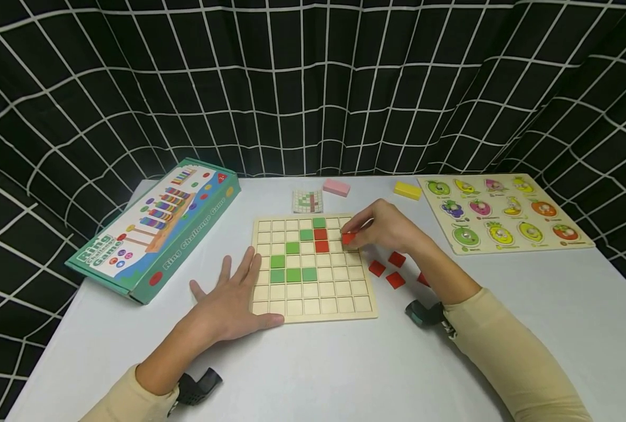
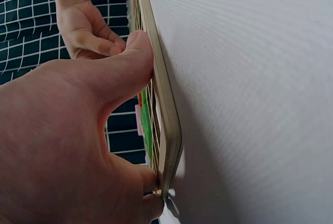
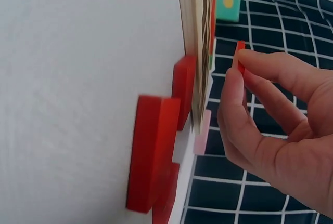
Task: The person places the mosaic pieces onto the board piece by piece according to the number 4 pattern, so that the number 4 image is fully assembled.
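Observation:
A wooden grid board lies flat on the white table, with several green tiles and two red tiles set in its squares. My left hand is spread, its fingers and thumb touching the board's left side and lower left corner. Above the board's right part, my right hand pinches a red tile between thumb and fingertips. In the right wrist view that pinched tile stands apart from the board. Several loose red tiles lie on the table right of the board, one partly hidden under the right forearm.
Behind the board lie a small pattern card, a pink block and a yellow block. A green Ring Challenge Game box occupies the left side. At right lies a fruit picture board. Black grid-patterned cloth hangs behind.

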A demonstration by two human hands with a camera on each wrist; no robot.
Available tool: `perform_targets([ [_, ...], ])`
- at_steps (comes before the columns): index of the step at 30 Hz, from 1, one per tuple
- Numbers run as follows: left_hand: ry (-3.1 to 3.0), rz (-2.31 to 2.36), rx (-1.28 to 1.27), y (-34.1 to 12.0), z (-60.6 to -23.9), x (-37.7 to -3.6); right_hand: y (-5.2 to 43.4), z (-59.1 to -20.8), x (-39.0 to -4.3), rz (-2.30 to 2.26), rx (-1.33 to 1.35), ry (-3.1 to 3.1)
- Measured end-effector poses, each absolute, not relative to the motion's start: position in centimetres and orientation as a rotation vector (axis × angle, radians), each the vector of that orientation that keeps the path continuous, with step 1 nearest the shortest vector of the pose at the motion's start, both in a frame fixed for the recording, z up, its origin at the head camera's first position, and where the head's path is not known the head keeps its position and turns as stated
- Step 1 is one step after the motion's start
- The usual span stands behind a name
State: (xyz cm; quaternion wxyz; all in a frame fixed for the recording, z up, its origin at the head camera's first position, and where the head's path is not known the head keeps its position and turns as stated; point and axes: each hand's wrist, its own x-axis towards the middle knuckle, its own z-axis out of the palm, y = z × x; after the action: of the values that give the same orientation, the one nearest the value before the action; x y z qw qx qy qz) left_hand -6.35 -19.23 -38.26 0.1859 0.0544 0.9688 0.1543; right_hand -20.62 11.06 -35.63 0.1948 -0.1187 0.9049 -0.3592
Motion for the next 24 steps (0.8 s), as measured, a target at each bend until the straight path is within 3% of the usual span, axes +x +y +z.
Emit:
perform_targets([
  [24,2.724,0.434,0.148,-19.2,-38.1,-6.4,7.5,-35.4,-19.1,-0.954,-0.429,2.478],
])
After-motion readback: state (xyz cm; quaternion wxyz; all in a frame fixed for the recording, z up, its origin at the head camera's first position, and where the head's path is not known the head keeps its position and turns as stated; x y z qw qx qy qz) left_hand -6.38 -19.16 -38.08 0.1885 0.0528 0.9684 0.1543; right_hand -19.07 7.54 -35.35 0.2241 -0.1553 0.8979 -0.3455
